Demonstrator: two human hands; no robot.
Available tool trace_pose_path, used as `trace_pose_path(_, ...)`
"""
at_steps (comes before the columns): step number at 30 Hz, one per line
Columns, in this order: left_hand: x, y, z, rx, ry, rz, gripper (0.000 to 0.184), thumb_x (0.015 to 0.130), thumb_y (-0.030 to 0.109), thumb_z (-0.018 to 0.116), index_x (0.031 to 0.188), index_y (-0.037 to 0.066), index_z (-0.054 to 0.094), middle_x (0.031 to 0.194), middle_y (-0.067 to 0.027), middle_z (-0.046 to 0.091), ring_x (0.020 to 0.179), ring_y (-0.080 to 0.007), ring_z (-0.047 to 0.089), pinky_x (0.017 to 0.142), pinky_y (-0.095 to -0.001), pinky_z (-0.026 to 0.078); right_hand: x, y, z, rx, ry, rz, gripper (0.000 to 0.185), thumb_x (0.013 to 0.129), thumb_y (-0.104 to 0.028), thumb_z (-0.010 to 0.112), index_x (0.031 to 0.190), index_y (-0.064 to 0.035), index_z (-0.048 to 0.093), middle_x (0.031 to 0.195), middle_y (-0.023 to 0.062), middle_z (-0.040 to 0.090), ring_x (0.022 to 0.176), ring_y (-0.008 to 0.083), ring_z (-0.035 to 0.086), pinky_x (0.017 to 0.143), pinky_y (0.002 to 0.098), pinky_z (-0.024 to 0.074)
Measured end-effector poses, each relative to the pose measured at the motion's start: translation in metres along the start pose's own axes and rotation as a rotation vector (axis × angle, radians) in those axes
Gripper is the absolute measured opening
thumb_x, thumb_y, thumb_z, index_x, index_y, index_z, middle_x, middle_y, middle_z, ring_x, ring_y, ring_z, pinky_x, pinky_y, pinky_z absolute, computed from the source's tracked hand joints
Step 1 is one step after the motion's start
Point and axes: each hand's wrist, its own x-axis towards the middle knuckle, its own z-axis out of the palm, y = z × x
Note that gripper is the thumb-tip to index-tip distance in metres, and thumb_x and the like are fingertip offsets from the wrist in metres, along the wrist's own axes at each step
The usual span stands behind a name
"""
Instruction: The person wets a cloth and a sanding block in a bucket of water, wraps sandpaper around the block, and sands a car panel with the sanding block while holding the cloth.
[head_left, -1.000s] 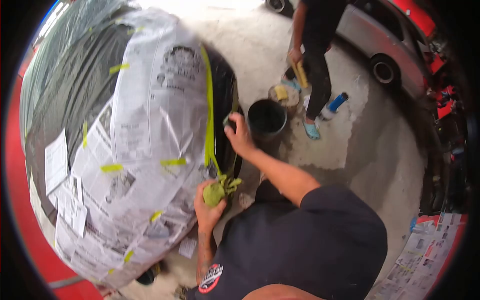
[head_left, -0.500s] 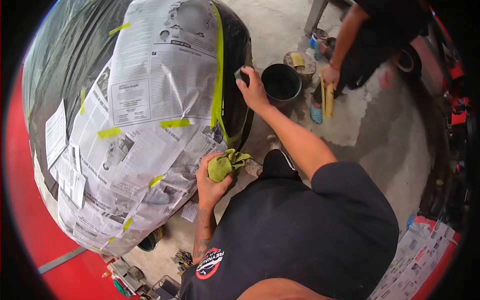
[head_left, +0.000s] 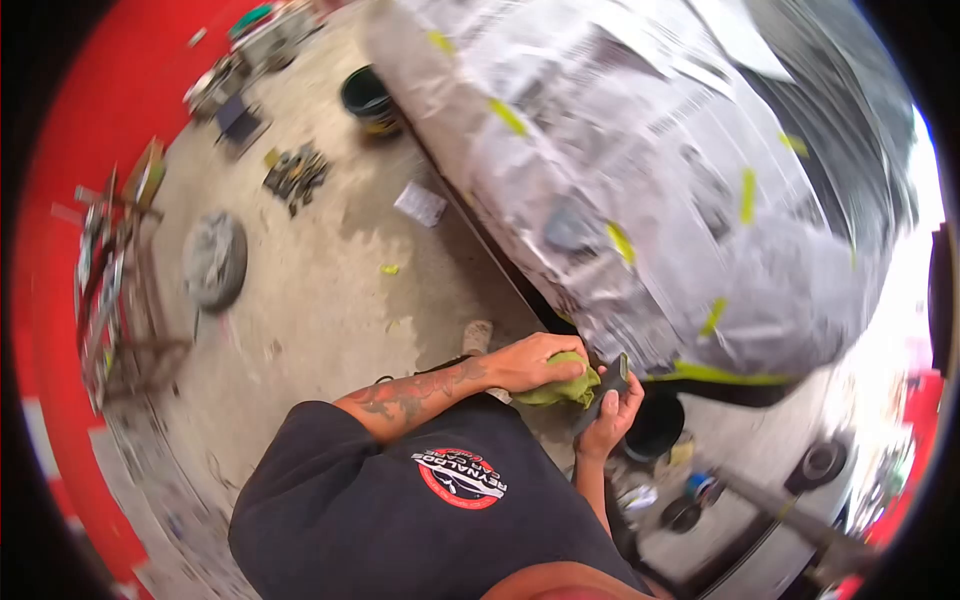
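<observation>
My left hand (head_left: 540,362), on the tattooed arm, is closed around a bunched green cloth (head_left: 556,388). Close beside it, my right hand (head_left: 612,412) grips a small dark grey sanding block (head_left: 614,378) with a yellow-green edge, held upright between thumb and fingers. Both hands are at the near lower corner of a car body masked with newspaper (head_left: 660,220) and strips of yellow-green tape (head_left: 620,243). Motion blurs the newspaper print. The cloth hides part of my left fingers.
A dark bucket (head_left: 655,425) stands just beyond my right hand. Another bucket (head_left: 368,95) is beside the car at the far end. Paper (head_left: 420,204), a pile of small parts (head_left: 296,175) and a covered round object (head_left: 215,260) lie on the concrete. Metal frames (head_left: 105,290) line the left side.
The view has swung round toward the other end of the car. My right hand has come away from the dark panel to beside the cloth. The other person is no longer clearly visible.
</observation>
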Motion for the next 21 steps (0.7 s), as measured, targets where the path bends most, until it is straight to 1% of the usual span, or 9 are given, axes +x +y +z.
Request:
trace_pose_path(3, -0.026, -0.005, -0.031, 0.042, 0.152, 0.054, 0.046, 0.093, 0.04, 0.078, 0.117, 0.002, 0.068, 0.106, -0.0105, 0.072, 0.101, -0.0198, 0.068, 0.093, -0.0362, 0.052, 0.025, -0.012, 0.048, -0.047, -0.251, 0.017, 0.049, 0.101, -0.019, 0.066, 0.142, 0.0019, 0.048, 0.138, 0.0147, 0.055, 0.124, 0.0268, 0.061, 0.11, 0.0414, 0.0458)
trace_pose_path(4, -0.037, -0.007, -0.043, 0.054, 0.232, 0.107, 0.047, 0.093, 0.04, 0.078, 0.118, 0.002, 0.067, 0.106, -0.0108, 0.072, 0.101, -0.0202, 0.068, 0.092, -0.0366, 0.052, 0.036, -0.013, 0.068, -0.185, -0.365, 0.001, 0.051, 0.103, -0.027, 0.064, 0.143, -0.0005, 0.046, 0.134, 0.0192, 0.062, 0.124, 0.0267, 0.063, 0.112, 0.0421, 0.0454)
trace_pose_path(5, -0.049, -0.011, -0.056, 0.065, 0.312, 0.153, 0.048, 0.092, 0.04, 0.079, 0.119, 0.002, 0.067, 0.107, -0.011, 0.071, 0.101, -0.0205, 0.068, 0.092, -0.037, 0.052, 0.047, -0.005, 0.088, -0.182, -0.476, 0.022, 0.046, 0.103, -0.022, 0.065, 0.14, 0.0017, 0.051, 0.138, 0.0188, 0.06, 0.126, 0.0253, 0.061, 0.112, 0.0417, 0.0443)
trace_pose_path(9, -0.107, -0.032, -0.13, 0.027, 0.593, 0.08, 0.068, 0.086, 0.049, 0.081, 0.131, 0.001, 0.063, 0.116, -0.019, 0.073, 0.108, -0.0321, 0.071, 0.095, -0.0396, 0.053, 0.076, 0.018, 0.217, -0.444, -0.876, -0.046, 0.031, 0.1, -0.008, 0.062, 0.129, 0.0021, 0.064, 0.14, 0.0149, 0.056, 0.129, 0.0226, 0.056, 0.109, 0.0357, 0.0445)
trace_pose_path(11, -0.14, -0.046, -0.175, -0.073, 0.742, 0.19, 0.072, 0.086, 0.047, 0.082, 0.132, -0.003, 0.061, 0.116, -0.0185, 0.071, 0.108, -0.0262, 0.07, 0.094, -0.0386, 0.053, 0.077, 0.041, 0.286, -0.498, -0.987, -0.064, 0.03, 0.096, -0.009, 0.068, 0.126, -0.0017, 0.07, 0.134, 0.0139, 0.059, 0.124, 0.0261, 0.058, 0.103, 0.037, 0.0482)
trace_pose_path(14, -0.206, -0.058, -0.238, -0.159, 0.885, 0.135, 0.069, 0.086, 0.041, 0.083, 0.134, -0.002, 0.059, 0.117, -0.0147, 0.07, 0.11, -0.0216, 0.067, 0.097, -0.0361, 0.052, 0.067, 0.075, 0.385, -0.603, -1.24, -0.25, 0.029, 0.1, -0.01, 0.063, 0.127, -0.0011, 0.07, 0.127, 0.0155, 0.062, 0.121, 0.0293, 0.06, 0.102, 0.037, 0.0477)
trace_pose_path(15, -0.225, -0.068, -0.256, -0.198, 0.913, 0.084, 0.068, 0.086, 0.039, 0.083, 0.135, -0.002, 0.058, 0.118, -0.0131, 0.069, 0.11, -0.0205, 0.066, 0.098, -0.0353, 0.051, 0.059, 0.081, 0.415, -0.585, -1.296, -0.197, 0.029, 0.102, -0.012, 0.061, 0.127, -0.0006, 0.07, 0.128, 0.0157, 0.062, 0.121, 0.029, 0.06, 0.104, 0.0372, 0.0472)
trace_pose_path(20, -0.319, -0.071, -0.315, -0.336, 1.166, 0.114, 0.069, 0.084, 0.034, 0.085, 0.136, -0.001, 0.056, 0.118, -0.0101, 0.067, 0.111, -0.0198, 0.065, 0.101, -0.0348, 0.05, 0.037, 0.121, 0.534, -0.46, -1.653, -0.028, 0.034, 0.105, -0.019, 0.061, 0.133, -0.0007, 0.067, 0.131, 0.0187, 0.065, 0.123, 0.0335, 0.062, 0.108, 0.0402, 0.0466)
trace_pose_path(21, -0.334, -0.075, -0.322, -0.352, 1.211, 0.098, 0.069, 0.084, 0.033, 0.084, 0.137, -0.001, 0.056, 0.119, -0.0104, 0.067, 0.112, -0.0199, 0.065, 0.102, -0.035, 0.05, 0.04, 0.131, 0.552, -0.539, -1.69, -0.022, 0.035, 0.105, -0.02, 0.061, 0.134, -0.0006, 0.066, 0.131, 0.0194, 0.065, 0.124, 0.0345, 0.062, 0.108, 0.0409, 0.0468)
